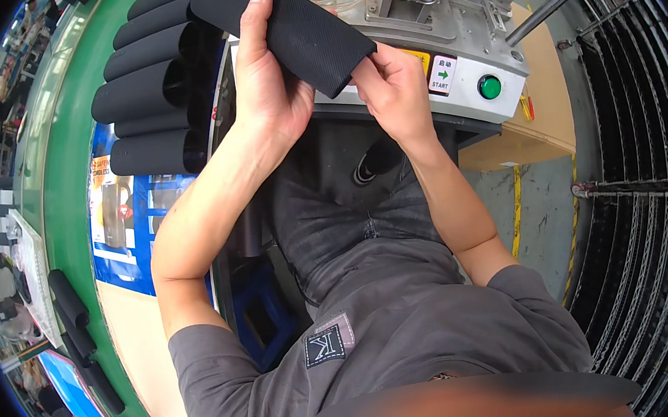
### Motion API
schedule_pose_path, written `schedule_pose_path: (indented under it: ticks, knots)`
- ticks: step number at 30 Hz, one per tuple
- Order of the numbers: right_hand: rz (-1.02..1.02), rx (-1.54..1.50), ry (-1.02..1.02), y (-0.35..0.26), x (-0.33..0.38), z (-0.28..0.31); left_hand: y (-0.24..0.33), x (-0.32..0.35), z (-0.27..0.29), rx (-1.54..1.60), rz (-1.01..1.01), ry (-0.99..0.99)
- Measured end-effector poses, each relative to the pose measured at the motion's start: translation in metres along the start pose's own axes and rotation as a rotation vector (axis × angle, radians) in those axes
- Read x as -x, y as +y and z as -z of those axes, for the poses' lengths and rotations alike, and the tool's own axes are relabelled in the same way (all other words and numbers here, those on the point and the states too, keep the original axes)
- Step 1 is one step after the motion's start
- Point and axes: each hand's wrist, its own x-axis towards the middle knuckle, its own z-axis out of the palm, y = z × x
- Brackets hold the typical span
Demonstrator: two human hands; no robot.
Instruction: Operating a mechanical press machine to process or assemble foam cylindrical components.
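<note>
A flattened black textured fabric sleeve is held in front of a grey metal machine. My left hand grips the sleeve along its left side, thumb pointing up over the fabric. My right hand pinches the sleeve's lower right corner. To the left, a stack of several black foam-like tubes lies on its side, open ends facing the machine.
The machine's front panel carries a green round button and a small labelled switch. A green-edged conveyor runs down the left. More black tubes lie lower left. A cardboard box and wire racks stand on the right.
</note>
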Motion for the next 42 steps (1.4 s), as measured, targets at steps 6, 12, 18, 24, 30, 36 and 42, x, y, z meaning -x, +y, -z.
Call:
schedule_pose_path:
  ticks: [6, 12, 18, 24, 30, 36, 42]
  knots:
    - [-0.03, -0.121, 0.009, 0.001, -0.001, -0.006, 0.002, -0.008, 0.001, 0.035, -0.018, 0.036]
    - [0.17, -0.103, 0.15, 0.007, -0.005, -0.004, 0.004, -0.012, 0.005, 0.044, -0.023, 0.059]
    - [0.333, 0.188, 0.224, 0.013, -0.013, -0.001, 0.001, -0.01, 0.003, 0.057, -0.019, 0.064]
    - [0.269, 0.156, 0.223, 0.015, -0.015, -0.002, -0.002, -0.007, 0.002, 0.054, -0.031, 0.067]
    - [0.25, -0.022, 0.176, 0.012, -0.016, -0.01, -0.002, -0.009, 0.003, 0.051, -0.045, 0.08]
    - [0.248, 0.076, 0.185, 0.007, -0.017, -0.017, -0.002, -0.012, 0.005, 0.052, -0.088, 0.061]
    - [0.218, 0.073, 0.213, 0.01, -0.023, -0.025, 0.001, -0.015, 0.008, 0.041, -0.107, 0.074]
